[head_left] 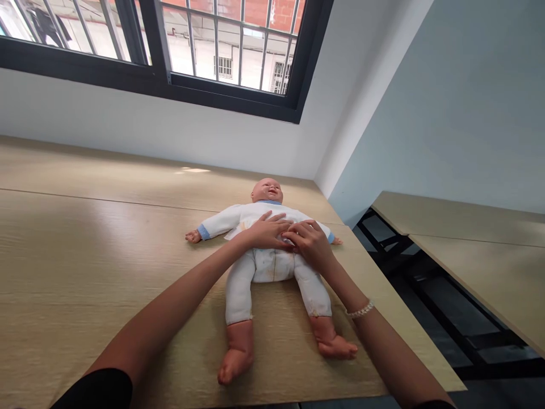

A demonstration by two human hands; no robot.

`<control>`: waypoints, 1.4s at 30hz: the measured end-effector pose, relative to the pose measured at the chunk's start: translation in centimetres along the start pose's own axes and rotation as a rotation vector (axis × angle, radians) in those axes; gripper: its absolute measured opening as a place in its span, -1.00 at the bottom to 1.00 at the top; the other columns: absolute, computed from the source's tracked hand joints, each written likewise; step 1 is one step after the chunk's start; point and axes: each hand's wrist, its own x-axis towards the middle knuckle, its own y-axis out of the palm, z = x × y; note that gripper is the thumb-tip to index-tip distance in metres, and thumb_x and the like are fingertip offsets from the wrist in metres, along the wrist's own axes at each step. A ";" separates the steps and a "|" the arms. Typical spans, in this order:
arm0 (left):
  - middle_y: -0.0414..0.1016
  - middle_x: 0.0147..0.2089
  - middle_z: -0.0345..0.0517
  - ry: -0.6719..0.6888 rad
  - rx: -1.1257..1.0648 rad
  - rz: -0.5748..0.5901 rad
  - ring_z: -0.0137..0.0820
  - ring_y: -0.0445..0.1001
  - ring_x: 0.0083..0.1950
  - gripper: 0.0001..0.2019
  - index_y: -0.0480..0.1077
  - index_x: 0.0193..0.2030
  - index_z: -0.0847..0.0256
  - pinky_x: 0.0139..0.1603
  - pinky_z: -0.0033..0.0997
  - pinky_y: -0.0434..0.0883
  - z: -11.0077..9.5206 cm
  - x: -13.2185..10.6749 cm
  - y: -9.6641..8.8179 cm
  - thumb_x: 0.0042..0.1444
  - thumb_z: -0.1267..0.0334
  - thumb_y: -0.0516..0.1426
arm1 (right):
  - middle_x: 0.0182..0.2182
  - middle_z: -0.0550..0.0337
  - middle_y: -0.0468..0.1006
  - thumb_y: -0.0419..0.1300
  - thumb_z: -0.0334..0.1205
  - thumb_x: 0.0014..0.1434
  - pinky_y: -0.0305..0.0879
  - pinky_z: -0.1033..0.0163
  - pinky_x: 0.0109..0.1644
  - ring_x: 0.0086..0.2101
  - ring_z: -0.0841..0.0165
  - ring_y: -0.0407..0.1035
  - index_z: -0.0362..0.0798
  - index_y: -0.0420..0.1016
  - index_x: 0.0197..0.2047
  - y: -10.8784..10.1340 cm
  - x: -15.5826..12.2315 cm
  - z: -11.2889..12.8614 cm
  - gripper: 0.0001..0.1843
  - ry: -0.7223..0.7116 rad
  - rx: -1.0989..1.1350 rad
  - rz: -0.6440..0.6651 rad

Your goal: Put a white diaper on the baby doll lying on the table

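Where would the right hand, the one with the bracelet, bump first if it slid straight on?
The right hand would probably meet the left hand's fingers on the baby doll's white cloth top; they may already touch.

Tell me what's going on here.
A person has both bare hands on a baby doll lying on its back on a light wood table. Their left hand lies flat across the chest of the doll's white outfit. Their right hand, with a beaded bracelet at the wrist, rests beside it on the doll's front, fingers slightly curled.
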 end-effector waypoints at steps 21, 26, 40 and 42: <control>0.54 0.05 -0.16 0.055 -0.331 -0.073 -0.27 0.44 0.13 -0.64 0.49 -0.03 0.16 0.12 -0.40 0.33 3.4 -0.8 -2.8 0.00 0.19 0.29 | -0.32 0.13 0.59 0.37 -0.10 -0.03 0.40 0.21 -0.18 -0.29 0.30 0.48 -0.08 0.39 -0.16 0.9 0.5 0.3 -0.60 0.762 1.030 0.057; 0.54 0.00 -0.17 0.105 -0.360 -0.082 -0.32 0.45 0.10 -0.80 0.55 -0.17 0.16 0.14 -0.42 0.32 3.0 -0.9 -2.6 0.02 0.26 0.28 | -0.24 0.12 0.62 0.29 -0.27 -0.03 0.41 0.18 -0.05 -0.19 0.30 0.51 -0.06 0.36 -0.13 -1.0 0.7 -0.1 -0.65 0.764 0.991 0.018; 0.47 0.07 -0.09 0.073 -0.383 -0.067 -0.33 0.45 0.06 -0.94 0.53 -0.34 0.22 0.10 -0.40 0.35 3.2 -0.6 -2.0 0.01 0.32 0.27 | -0.29 0.13 0.60 0.26 -0.18 0.12 0.47 0.19 -0.13 -0.25 0.29 0.53 -0.06 0.41 -0.25 -0.2 0.9 1.3 -0.83 0.592 0.873 0.127; 0.47 0.06 -0.09 0.081 -0.407 -0.069 -0.32 0.45 0.06 -0.95 0.51 -0.36 0.23 0.10 -0.38 0.34 3.2 -0.6 -1.9 0.00 0.33 0.26 | -0.29 0.14 0.59 0.16 -0.27 0.16 0.43 0.21 -0.15 -0.27 0.31 0.51 -0.06 0.41 -0.24 -0.3 1.0 1.7 -0.92 0.535 0.815 0.162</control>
